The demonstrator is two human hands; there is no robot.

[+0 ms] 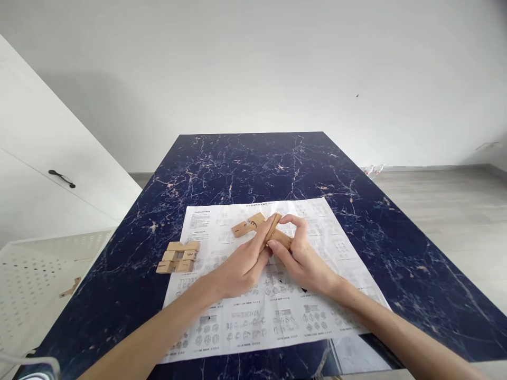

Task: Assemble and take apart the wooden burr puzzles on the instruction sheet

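Note:
Over the middle of the white instruction sheet (245,295), my left hand (247,264) and my right hand (299,258) come together around notched wooden puzzle pieces (273,227). One piece stands tilted across another between my fingers. Both hands are closed on them, the right thumb and forefinger pinching from the right side. Just beyond my left fingers lie more wooden pieces (241,228), one with a number marked on it; whether they join the held ones is hard to tell. To the left, several notched pieces (178,257) with handwritten numbers lie at the sheet's edge.
The sheet of printed diagrams lies on a dark blue marble-patterned table (245,163). Left of it, a white perforated basket (35,269) holds a small wooden piece (70,287). A white cabinet with a black handle (62,178) stands at the left, and a wall rises behind.

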